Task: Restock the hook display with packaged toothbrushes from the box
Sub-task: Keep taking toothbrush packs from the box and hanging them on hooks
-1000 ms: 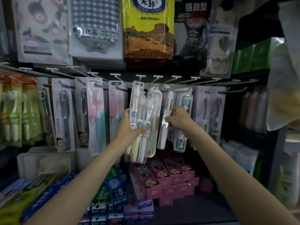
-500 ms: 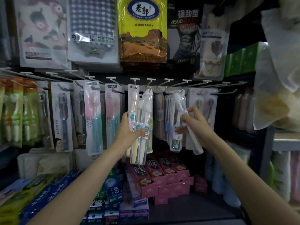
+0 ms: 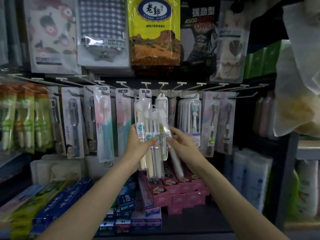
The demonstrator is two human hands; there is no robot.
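Before the hook display, left hand grips several toothbrush packs; right hand pinches one pack.

Yellow towel pack, blue-checked towel, pink toothpaste boxes, clear toothbrush packs

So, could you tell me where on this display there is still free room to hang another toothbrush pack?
The bare hooks at the right end of the rail, right of the grey two-brush cards, look free. The dark shelf patch below the pink boxes is bare too. The middle is crowded: the left hand grips a fan of packs, the right hand one more.
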